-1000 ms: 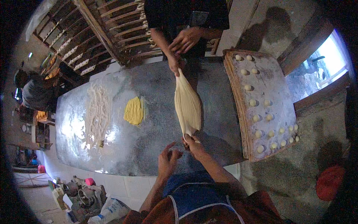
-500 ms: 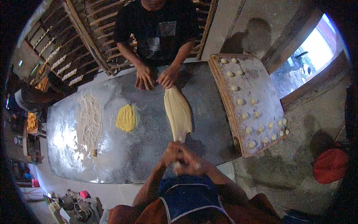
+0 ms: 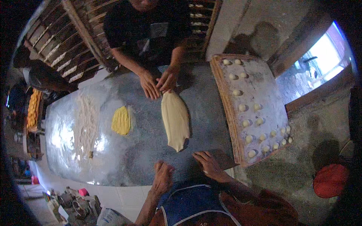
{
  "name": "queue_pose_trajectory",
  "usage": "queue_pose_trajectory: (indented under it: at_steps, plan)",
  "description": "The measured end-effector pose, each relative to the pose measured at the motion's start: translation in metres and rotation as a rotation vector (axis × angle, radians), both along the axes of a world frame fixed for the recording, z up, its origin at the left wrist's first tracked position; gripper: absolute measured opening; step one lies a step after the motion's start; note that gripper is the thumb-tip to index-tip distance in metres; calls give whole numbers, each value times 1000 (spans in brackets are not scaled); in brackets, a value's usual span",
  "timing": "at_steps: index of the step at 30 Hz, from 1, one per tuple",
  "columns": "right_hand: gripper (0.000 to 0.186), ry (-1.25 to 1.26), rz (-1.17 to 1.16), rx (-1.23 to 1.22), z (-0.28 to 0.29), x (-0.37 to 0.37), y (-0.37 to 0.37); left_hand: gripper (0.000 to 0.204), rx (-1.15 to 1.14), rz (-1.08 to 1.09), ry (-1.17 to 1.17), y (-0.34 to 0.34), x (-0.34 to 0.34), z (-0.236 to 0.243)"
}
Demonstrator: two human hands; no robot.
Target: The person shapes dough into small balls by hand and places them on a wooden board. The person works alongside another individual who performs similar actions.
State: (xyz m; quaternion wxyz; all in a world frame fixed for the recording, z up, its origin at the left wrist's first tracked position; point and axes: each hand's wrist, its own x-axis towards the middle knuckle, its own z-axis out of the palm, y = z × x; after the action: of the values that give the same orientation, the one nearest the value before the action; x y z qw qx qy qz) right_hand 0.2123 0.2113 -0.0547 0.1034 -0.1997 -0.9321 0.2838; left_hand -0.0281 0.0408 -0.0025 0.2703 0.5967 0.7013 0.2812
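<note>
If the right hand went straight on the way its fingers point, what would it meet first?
Probably the near end of the stretched dough, just ahead and to the left of the right hand; its height over the tabletop is unclear.

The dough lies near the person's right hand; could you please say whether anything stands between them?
Nothing visible does: only tabletop shows between the right hand and the near end of the dough. The co-worker's hands are at its far end.
</note>
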Motion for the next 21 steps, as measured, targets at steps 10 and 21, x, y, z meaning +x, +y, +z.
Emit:
queue_pose_trajectory:
  at_steps: [10,21]
  plan:
    - [49,125,-312,522,-1,-75,9,38,80,643,209,61,-16,-116]
    - [34,391,-445,323,-11,-72,45,32,111,560,-46,49,-30,-121]
